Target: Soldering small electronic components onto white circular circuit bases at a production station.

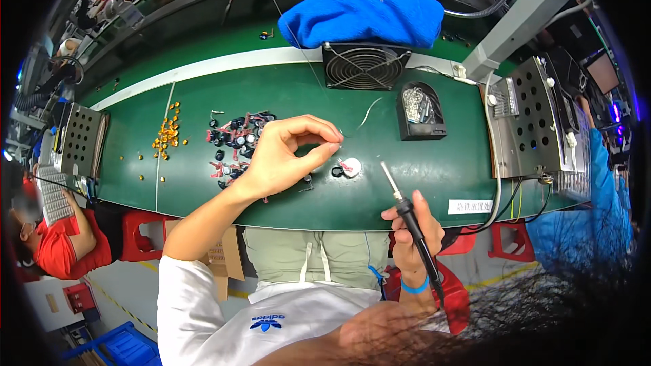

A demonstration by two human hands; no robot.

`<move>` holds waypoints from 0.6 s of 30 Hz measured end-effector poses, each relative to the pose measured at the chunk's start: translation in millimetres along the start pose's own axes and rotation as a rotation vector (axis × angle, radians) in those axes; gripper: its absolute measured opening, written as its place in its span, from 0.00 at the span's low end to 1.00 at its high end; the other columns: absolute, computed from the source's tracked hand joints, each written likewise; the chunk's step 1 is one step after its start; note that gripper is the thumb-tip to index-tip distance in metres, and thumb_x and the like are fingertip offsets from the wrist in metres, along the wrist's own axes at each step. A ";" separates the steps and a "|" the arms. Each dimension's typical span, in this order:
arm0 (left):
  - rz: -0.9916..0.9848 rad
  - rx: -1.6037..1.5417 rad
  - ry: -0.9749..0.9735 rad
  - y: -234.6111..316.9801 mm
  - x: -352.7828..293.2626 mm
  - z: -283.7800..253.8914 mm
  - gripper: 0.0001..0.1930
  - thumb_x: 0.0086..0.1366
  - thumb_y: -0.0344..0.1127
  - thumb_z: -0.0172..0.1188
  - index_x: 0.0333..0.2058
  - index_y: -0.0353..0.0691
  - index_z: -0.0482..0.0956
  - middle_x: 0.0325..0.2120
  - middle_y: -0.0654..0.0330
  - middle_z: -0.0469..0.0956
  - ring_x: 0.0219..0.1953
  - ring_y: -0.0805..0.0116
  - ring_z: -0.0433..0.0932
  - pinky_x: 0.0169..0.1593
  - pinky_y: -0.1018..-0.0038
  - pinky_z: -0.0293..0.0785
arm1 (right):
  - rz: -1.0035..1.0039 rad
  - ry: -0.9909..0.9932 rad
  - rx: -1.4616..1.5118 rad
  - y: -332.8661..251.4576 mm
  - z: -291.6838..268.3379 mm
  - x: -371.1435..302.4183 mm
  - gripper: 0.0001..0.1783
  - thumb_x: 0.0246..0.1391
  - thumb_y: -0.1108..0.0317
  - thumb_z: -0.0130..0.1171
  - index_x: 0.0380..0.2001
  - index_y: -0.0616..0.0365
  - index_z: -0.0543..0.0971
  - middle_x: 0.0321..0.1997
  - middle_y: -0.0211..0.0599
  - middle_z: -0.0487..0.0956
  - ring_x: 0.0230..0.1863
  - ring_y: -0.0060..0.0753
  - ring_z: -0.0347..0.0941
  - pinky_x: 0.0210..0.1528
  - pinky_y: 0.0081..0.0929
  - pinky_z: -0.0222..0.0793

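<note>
My left hand [288, 152] is raised over the bench, thumb and forefinger pinched together. A thin silvery solder wire [368, 112] curves down toward those fingertips. In my right hand [405, 249] is a black-handled soldering iron [416, 227], its metal tip pointing up and away over the bench's near edge. Between the two hands lies a small part with a white round face [350, 167], a black piece and red bits beside it. Partly behind my left hand spreads a pile of small black parts with red leads [237, 137].
Small gold-coloured parts [165, 139] lie scattered on the left. A black fan [366, 66] with a blue cloth [366, 10] on top stands at the back. Right of it sits a black box with metal bits [421, 112]. Perforated metal boxes [525, 118] flank the green bench [325, 210].
</note>
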State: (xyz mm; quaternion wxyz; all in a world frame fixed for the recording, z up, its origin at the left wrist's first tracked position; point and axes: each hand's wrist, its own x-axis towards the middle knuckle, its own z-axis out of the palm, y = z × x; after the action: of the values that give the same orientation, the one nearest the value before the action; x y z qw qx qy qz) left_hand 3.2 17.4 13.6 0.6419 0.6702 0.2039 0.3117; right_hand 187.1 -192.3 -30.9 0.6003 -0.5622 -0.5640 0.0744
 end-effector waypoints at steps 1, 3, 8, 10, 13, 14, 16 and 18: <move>0.000 0.013 -0.006 -4.3 -0.6 3.2 0.07 0.65 0.19 0.64 0.42 0.29 0.84 0.45 0.54 0.83 0.48 0.68 0.83 0.58 0.71 0.80 | -0.016 0.040 0.009 1.9 1.5 -1.4 0.34 0.69 0.46 0.59 0.57 0.71 0.77 0.27 0.43 0.84 0.23 0.27 0.76 0.27 0.23 0.72; -0.011 0.019 -0.012 -10.5 -2.1 7.3 0.07 0.65 0.19 0.64 0.42 0.29 0.84 0.45 0.54 0.83 0.49 0.68 0.83 0.58 0.71 0.79 | -0.045 0.016 -0.023 5.6 0.4 1.8 0.30 0.68 0.50 0.59 0.56 0.71 0.78 0.27 0.45 0.84 0.23 0.29 0.77 0.27 0.24 0.73; -0.007 0.162 -0.011 -9.3 -5.9 14.2 0.09 0.62 0.19 0.65 0.41 0.30 0.86 0.43 0.52 0.85 0.47 0.66 0.85 0.56 0.71 0.82 | 0.024 -0.007 -0.070 1.0 1.0 -0.3 0.19 0.61 0.66 0.63 0.48 0.73 0.80 0.27 0.48 0.83 0.26 0.37 0.82 0.29 0.27 0.76; -0.023 0.189 -0.036 -10.1 -6.1 15.8 0.09 0.62 0.18 0.65 0.42 0.29 0.85 0.44 0.51 0.85 0.49 0.64 0.85 0.57 0.69 0.82 | 0.022 -0.012 -0.086 1.7 1.4 -1.1 0.19 0.60 0.66 0.64 0.47 0.72 0.80 0.26 0.47 0.83 0.26 0.37 0.82 0.29 0.27 0.76; -0.002 0.228 -0.040 -15.7 -6.8 17.5 0.10 0.61 0.18 0.66 0.41 0.29 0.85 0.43 0.51 0.86 0.48 0.63 0.86 0.56 0.70 0.83 | 0.001 -0.036 -0.101 1.4 1.8 2.1 0.17 0.59 0.67 0.65 0.45 0.72 0.80 0.25 0.46 0.83 0.25 0.38 0.82 0.29 0.27 0.76; 0.033 0.235 -0.023 -17.2 -7.0 17.4 0.10 0.60 0.20 0.67 0.41 0.31 0.87 0.42 0.53 0.87 0.45 0.65 0.87 0.54 0.72 0.84 | -0.013 -0.054 -0.109 1.1 2.0 3.8 0.17 0.59 0.67 0.65 0.45 0.72 0.80 0.25 0.45 0.84 0.24 0.38 0.82 0.29 0.27 0.76; 0.030 0.237 -0.023 -17.7 -7.2 17.7 0.10 0.59 0.20 0.67 0.41 0.31 0.87 0.42 0.53 0.87 0.45 0.65 0.87 0.54 0.72 0.84 | -0.017 -0.065 -0.117 -0.2 2.6 5.7 0.16 0.59 0.68 0.65 0.44 0.72 0.80 0.25 0.45 0.84 0.24 0.38 0.82 0.29 0.27 0.76; 0.028 0.240 -0.023 -16.1 -7.1 17.4 0.10 0.59 0.19 0.67 0.41 0.31 0.87 0.41 0.53 0.87 0.45 0.65 0.87 0.54 0.72 0.84 | -0.022 -0.077 -0.124 0.0 3.1 6.9 0.16 0.59 0.68 0.64 0.44 0.72 0.81 0.25 0.45 0.84 0.24 0.38 0.82 0.29 0.27 0.76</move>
State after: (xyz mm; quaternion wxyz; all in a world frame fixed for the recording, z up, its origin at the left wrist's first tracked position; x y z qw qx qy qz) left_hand 12.0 1.3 -3.1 0.5548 0.7486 0.2232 0.2862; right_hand 187.2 -185.5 -27.6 0.5428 -0.5889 -0.5963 0.0542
